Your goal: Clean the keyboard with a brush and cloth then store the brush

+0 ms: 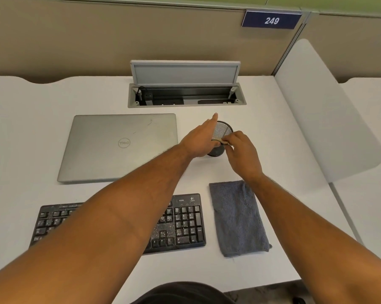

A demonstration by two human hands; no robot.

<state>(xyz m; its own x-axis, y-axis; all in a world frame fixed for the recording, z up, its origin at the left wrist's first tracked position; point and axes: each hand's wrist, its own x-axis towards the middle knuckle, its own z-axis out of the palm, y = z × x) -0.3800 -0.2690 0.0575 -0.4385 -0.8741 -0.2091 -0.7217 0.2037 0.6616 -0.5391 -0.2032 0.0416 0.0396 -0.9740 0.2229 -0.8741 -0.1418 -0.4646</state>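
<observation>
— Keyboard (185, 222) sits at the front edge of the desk (27, 132), black, its middle hidden under the left forearm. Pale specks lie on the keys near the arrows and number pad.

— And behind it?

— A closed silver laptop (121, 148), lid down, on the left half of the desk, well behind the keyboard.

— What is the left hand doing?

— The left hand (199, 142) reaches past the laptop's right edge with fingers straight, laid against the left side of the cup (223, 130). It looks relaxed, gripping nothing, though the fingers' far side is hidden.

— The cup?

— A black mesh holder, tilted so its mouth faces us.

— And the brush?

— The brush (219, 140) is at the cup's mouth; only a pale bit of its handle shows. The right hand (242, 150) pinches it with curled fingers just beside the cup's rim.

— The cloth?

— The cloth (237, 218) lies folded, grey, flat on the desk just right of the keyboard, under the right wrist but apart from it.

— Anything further back?

— An open cable tray (186, 94) with its lid up, and a sign (271, 20) reading 249 on the partition.
</observation>
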